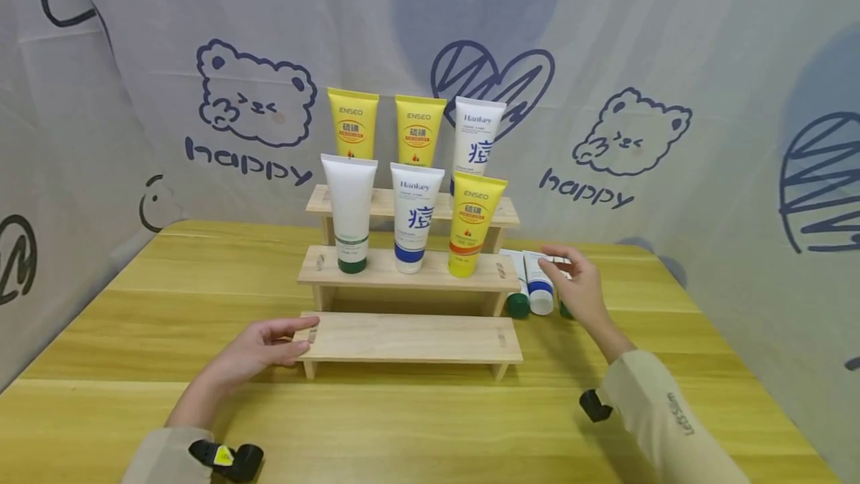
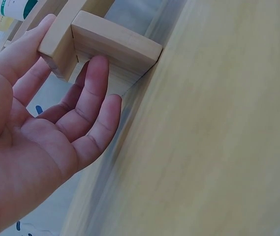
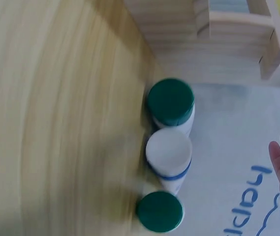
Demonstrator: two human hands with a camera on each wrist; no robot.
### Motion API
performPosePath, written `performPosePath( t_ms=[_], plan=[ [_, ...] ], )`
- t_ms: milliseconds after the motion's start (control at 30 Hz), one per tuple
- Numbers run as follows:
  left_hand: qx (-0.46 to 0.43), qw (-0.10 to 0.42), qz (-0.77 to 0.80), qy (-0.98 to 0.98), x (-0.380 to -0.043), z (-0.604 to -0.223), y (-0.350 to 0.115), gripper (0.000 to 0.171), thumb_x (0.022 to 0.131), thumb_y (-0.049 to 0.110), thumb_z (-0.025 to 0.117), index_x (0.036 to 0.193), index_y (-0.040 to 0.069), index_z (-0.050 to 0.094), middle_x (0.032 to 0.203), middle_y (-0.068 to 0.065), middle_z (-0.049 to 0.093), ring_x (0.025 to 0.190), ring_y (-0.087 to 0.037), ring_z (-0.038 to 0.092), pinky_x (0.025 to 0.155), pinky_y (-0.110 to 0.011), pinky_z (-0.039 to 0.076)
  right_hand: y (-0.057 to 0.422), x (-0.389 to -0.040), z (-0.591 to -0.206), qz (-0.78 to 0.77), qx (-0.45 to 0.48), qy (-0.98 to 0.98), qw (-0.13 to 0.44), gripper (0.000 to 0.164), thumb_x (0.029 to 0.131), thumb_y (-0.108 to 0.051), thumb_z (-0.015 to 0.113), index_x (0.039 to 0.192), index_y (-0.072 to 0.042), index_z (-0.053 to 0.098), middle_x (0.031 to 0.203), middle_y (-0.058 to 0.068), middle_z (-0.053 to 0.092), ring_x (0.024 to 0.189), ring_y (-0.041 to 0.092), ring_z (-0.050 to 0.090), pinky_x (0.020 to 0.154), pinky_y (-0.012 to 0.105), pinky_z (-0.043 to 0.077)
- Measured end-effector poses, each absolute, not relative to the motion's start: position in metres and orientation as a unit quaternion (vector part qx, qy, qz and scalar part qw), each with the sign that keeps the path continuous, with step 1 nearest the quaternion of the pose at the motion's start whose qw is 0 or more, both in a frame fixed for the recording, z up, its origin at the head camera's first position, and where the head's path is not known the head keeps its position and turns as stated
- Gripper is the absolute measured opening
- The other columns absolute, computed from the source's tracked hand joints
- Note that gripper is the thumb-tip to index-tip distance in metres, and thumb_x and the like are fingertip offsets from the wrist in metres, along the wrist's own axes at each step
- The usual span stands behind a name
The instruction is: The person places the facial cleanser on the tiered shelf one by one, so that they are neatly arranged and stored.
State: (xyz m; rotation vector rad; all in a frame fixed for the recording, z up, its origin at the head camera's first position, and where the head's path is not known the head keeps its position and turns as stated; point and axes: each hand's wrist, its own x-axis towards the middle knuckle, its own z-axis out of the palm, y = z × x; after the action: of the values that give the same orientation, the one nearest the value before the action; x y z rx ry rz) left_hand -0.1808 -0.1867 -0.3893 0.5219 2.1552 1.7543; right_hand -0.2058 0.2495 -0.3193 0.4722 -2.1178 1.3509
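My left hand [image 1: 250, 349] grips the left end of the lowest step of a three-step wooden display stand [image 1: 410, 338]. In the left wrist view, its fingers curl about the end of the board [image 2: 115, 37]. Right of the stand, my right hand [image 1: 581, 288] hovers over three squeeze tubes lying on the table, its fingers extended and holding nothing. The middle tube [image 1: 540, 297] has a white cap and blue band; a green-capped tube [image 1: 517, 305] lies beside it. The other green cap [image 3: 160, 211] shows fully in the right wrist view.
On the middle step stand a white tube [image 1: 349, 208], a white-and-blue tube [image 1: 413, 219] and a yellow tube [image 1: 473, 222]. Two yellow tubes [image 1: 352, 122] and a white tube [image 1: 477, 133] occupy the top step. Behind the wooden table [image 1: 403, 432] hangs a printed cloth [image 1: 376, 21].
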Motion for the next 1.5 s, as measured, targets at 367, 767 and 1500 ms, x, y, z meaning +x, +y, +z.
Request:
performPosePath(
  t_ms=[367,767,1500],
  plan=[
    [0.173,0.159,0.614,0.754,-0.179,-0.389,-0.188,0.052,0.088,0.018,0.058,0.130,-0.006,0.040,0.137,-0.026,0.029,0.097,-0.013,0.050,0.075,-0.032,0.049,0.274,-0.216,-0.330,0.485,0.114,-0.822,0.276,0.017,0.081,0.009,0.059,0.095,0.017,0.058,0.098,0.031,0.057,0.080,0.006,0.054,0.068,0.009,0.044],
    [0.170,0.158,0.616,0.753,-0.180,-0.389,-0.187,0.051,0.087,0.017,0.059,0.130,-0.006,0.041,0.137,-0.026,0.029,0.094,-0.015,0.050,0.075,-0.032,0.049,0.323,-0.243,-0.368,0.444,0.014,-0.870,0.214,0.028,0.085,-0.007,0.060,0.105,0.012,0.057,0.109,0.026,0.055,0.099,0.029,0.049,0.075,0.014,0.041],
    [0.154,0.160,0.617,0.755,-0.180,-0.388,-0.186,0.052,0.086,0.018,0.061,0.129,-0.005,0.042,0.138,-0.024,0.028,0.095,-0.017,0.049,0.074,-0.032,0.049,0.335,-0.248,-0.378,0.410,-0.032,-0.911,-0.001,0.047,0.090,-0.018,0.054,0.129,0.005,0.041,0.135,0.031,0.029,0.120,0.047,0.026,0.096,0.052,0.028]
  ],
)
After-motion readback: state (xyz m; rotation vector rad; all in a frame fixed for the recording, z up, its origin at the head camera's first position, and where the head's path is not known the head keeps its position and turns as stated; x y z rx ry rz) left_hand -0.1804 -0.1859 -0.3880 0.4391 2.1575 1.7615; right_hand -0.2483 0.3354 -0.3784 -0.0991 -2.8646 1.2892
